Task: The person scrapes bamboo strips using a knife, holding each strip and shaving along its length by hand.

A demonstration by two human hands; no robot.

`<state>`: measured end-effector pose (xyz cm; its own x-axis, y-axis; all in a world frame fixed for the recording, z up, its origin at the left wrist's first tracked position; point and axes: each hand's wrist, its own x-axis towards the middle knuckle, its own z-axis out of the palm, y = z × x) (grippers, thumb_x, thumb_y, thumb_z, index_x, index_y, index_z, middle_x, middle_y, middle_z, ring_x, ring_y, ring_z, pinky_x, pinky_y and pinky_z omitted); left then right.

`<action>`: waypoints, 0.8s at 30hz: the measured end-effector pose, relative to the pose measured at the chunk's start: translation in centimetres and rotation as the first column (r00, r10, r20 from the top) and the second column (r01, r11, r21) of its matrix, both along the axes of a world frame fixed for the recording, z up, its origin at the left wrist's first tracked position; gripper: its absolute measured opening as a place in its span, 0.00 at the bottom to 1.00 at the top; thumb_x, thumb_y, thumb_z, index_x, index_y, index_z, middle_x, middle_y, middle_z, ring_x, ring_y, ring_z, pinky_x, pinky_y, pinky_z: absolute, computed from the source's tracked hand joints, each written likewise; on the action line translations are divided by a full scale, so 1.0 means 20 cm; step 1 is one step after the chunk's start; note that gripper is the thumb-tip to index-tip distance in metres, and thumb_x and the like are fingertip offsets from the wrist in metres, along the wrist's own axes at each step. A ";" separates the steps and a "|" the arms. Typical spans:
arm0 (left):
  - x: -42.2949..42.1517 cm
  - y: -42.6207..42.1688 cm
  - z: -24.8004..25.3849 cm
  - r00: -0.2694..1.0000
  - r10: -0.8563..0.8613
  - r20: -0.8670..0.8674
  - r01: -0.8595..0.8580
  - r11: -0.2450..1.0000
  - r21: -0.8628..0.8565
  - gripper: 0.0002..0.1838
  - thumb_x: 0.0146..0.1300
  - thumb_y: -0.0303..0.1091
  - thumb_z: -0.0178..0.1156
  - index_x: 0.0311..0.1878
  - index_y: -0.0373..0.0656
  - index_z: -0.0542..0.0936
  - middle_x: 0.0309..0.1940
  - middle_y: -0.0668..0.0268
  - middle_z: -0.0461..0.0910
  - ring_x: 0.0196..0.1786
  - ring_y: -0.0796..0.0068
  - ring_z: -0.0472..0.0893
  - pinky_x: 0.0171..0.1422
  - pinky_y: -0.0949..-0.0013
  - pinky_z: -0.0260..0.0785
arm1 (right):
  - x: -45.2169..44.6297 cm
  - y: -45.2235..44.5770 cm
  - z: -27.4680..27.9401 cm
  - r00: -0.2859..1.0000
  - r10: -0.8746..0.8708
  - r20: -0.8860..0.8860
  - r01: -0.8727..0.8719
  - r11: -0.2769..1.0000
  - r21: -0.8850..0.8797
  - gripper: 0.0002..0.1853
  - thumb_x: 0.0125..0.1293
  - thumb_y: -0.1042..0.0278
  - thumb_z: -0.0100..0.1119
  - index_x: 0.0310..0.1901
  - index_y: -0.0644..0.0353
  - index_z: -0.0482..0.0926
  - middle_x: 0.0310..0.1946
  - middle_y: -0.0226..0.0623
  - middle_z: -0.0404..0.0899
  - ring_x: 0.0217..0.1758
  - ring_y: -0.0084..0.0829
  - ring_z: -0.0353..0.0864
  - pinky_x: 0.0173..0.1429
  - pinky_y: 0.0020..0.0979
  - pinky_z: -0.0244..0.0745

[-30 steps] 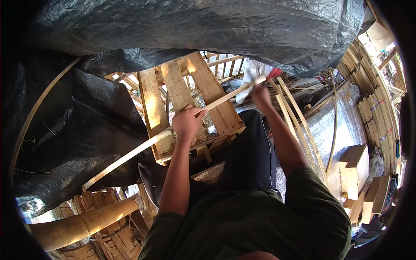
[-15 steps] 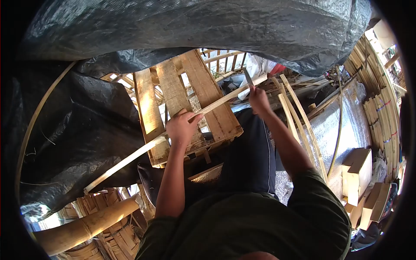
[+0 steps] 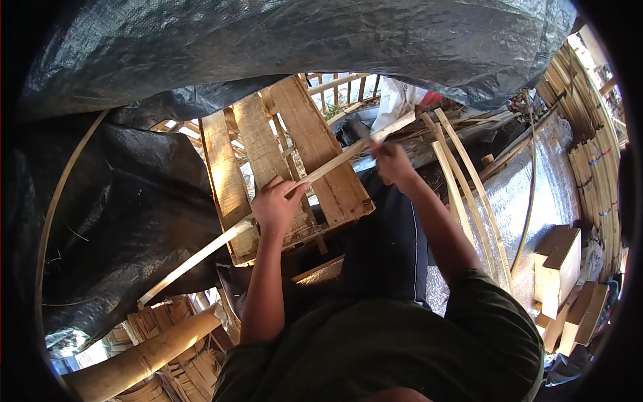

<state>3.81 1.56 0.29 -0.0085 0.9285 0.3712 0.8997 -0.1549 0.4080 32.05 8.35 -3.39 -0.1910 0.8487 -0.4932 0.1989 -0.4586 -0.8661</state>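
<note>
A long pale wooden strip runs diagonally over a slatted wooden crate. My left hand is wrapped round the middle of the strip, above the crate. Beyond the crate's right edge, my right hand is closed on the handle of a knife. The blade is slightly blurred and points up and left, close to the strip near its upper right end. My fingers hide most of the handle.
Black plastic sheeting hangs at the left and overhead. More long strips lean right of my leg. Cardboard boxes stand at the lower right, below bundled slats. A thick bamboo pole lies lower left.
My right hand and the knife have shifted left and down along the strip, and the blade now tilts further left. My left hand still grips the strip. The view has moved slightly.
</note>
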 end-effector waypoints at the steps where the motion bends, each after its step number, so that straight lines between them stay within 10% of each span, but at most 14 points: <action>1: 0.00 0.01 0.00 1.000 0.000 -0.016 0.000 1.000 0.004 0.15 0.50 0.48 0.74 0.29 0.47 0.87 0.23 0.68 0.78 0.25 0.64 0.80 0.29 0.66 0.70 | 0.04 0.04 -0.05 0.947 -0.316 0.053 0.296 0.926 0.233 0.22 0.78 0.55 0.42 0.28 0.61 0.72 0.14 0.39 0.69 0.14 0.32 0.71 0.20 0.36 0.65; 3: 0.00 0.01 -0.01 1.000 0.000 0.005 -0.001 1.000 0.008 0.15 0.50 0.48 0.74 0.28 0.46 0.87 0.23 0.69 0.78 0.25 0.65 0.80 0.29 0.66 0.69 | 0.05 0.07 -0.13 0.611 -0.784 0.108 0.608 0.552 0.571 0.20 0.76 0.60 0.45 0.32 0.67 0.75 0.19 0.55 0.76 0.20 0.51 0.78 0.28 0.46 0.70; 6: 0.00 0.00 -0.01 1.000 -0.003 0.004 0.003 1.000 -0.005 0.15 0.50 0.48 0.74 0.28 0.46 0.87 0.23 0.69 0.78 0.25 0.65 0.80 0.28 0.66 0.69 | -0.04 -0.02 -0.15 0.856 -0.452 0.250 0.300 0.830 0.470 0.22 0.76 0.59 0.43 0.31 0.69 0.74 0.20 0.56 0.76 0.23 0.55 0.77 0.30 0.47 0.69; 7: 0.00 0.01 0.00 1.000 0.002 -0.009 -0.003 1.000 -0.010 0.15 0.50 0.48 0.74 0.28 0.46 0.86 0.23 0.69 0.78 0.25 0.65 0.80 0.28 0.66 0.68 | 0.07 0.01 -0.14 0.841 -0.457 0.288 0.166 0.727 0.667 0.21 0.76 0.60 0.43 0.32 0.70 0.75 0.21 0.56 0.77 0.26 0.57 0.79 0.32 0.46 0.71; 8: 0.00 0.01 0.00 1.000 0.002 -0.009 -0.002 1.000 -0.011 0.15 0.50 0.48 0.74 0.28 0.46 0.86 0.23 0.69 0.78 0.25 0.65 0.80 0.28 0.66 0.68 | 0.12 0.02 0.03 0.805 -0.581 0.125 0.521 0.791 0.319 0.20 0.75 0.60 0.45 0.33 0.69 0.76 0.21 0.54 0.77 0.24 0.53 0.80 0.29 0.45 0.71; 10: 0.00 0.01 -0.01 1.000 -0.018 0.018 0.018 1.000 0.011 0.14 0.52 0.48 0.73 0.27 0.48 0.86 0.22 0.70 0.75 0.23 0.65 0.77 0.27 0.65 0.67 | 0.24 0.14 -0.29 0.490 -0.861 0.138 0.643 0.464 0.609 0.21 0.76 0.58 0.45 0.32 0.68 0.75 0.19 0.50 0.77 0.19 0.42 0.80 0.24 0.42 0.69; 12: 0.00 0.00 -0.01 1.000 -0.019 0.021 0.019 1.000 0.007 0.13 0.52 0.48 0.73 0.27 0.48 0.86 0.22 0.70 0.75 0.23 0.65 0.77 0.27 0.65 0.67 | 0.04 0.00 -0.14 0.864 -0.418 0.280 0.323 0.888 0.328 0.21 0.77 0.57 0.44 0.31 0.67 0.74 0.17 0.46 0.76 0.17 0.35 0.78 0.21 0.40 0.68; 14: 0.00 0.01 -0.01 0.999 -0.029 0.026 0.029 1.000 0.010 0.13 0.53 0.48 0.73 0.28 0.48 0.86 0.22 0.70 0.75 0.23 0.65 0.77 0.27 0.65 0.67 | 0.16 0.03 -0.04 0.866 -0.413 0.282 0.251 0.846 0.470 0.21 0.78 0.57 0.42 0.36 0.67 0.74 0.18 0.47 0.76 0.17 0.37 0.78 0.22 0.43 0.71; 16: 0.00 0.01 -0.02 0.999 -0.033 0.007 0.032 0.999 0.016 0.14 0.53 0.48 0.73 0.28 0.48 0.86 0.22 0.70 0.75 0.23 0.64 0.77 0.27 0.65 0.67 | 0.21 0.05 0.06 0.650 -0.760 -0.009 0.725 0.616 0.308 0.21 0.76 0.55 0.45 0.33 0.65 0.76 0.15 0.39 0.72 0.15 0.34 0.73 0.21 0.35 0.68; 17: 0.00 0.01 -0.02 1.000 -0.029 0.011 0.029 0.999 0.015 0.14 0.53 0.48 0.73 0.28 0.48 0.86 0.22 0.70 0.75 0.23 0.64 0.77 0.27 0.65 0.67 | 0.25 0.12 -0.24 0.539 -0.833 0.124 0.516 0.444 0.733 0.22 0.77 0.54 0.44 0.33 0.64 0.76 0.15 0.38 0.71 0.16 0.34 0.73 0.22 0.34 0.66; 20: 0.00 0.01 -0.01 0.999 -0.039 -0.016 0.040 0.999 0.011 0.14 0.53 0.47 0.73 0.28 0.47 0.85 0.22 0.69 0.76 0.23 0.64 0.78 0.27 0.64 0.67 | 0.15 0.05 -0.35 0.769 -0.532 0.354 0.102 0.649 0.754 0.23 0.77 0.53 0.41 0.31 0.64 0.74 0.16 0.39 0.71 0.17 0.35 0.72 0.23 0.39 0.66; 21: 0.00 0.01 -0.02 0.999 -0.042 -0.004 0.042 0.999 0.020 0.14 0.53 0.48 0.73 0.28 0.47 0.85 0.23 0.69 0.76 0.24 0.64 0.78 0.27 0.64 0.68 | 0.18 0.03 -0.05 0.865 -0.444 0.234 0.343 0.863 0.371 0.20 0.76 0.60 0.41 0.34 0.68 0.77 0.24 0.55 0.79 0.30 0.58 0.80 0.35 0.47 0.74; 24: 0.01 0.01 -0.02 1.000 -0.026 0.006 0.026 0.999 0.023 0.14 0.53 0.47 0.73 0.28 0.47 0.85 0.23 0.69 0.77 0.24 0.64 0.78 0.28 0.64 0.68 | 0.17 0.04 -0.15 0.815 -0.437 0.381 0.173 0.811 0.559 0.21 0.76 0.58 0.43 0.33 0.67 0.76 0.18 0.48 0.74 0.24 0.47 0.79 0.32 0.45 0.73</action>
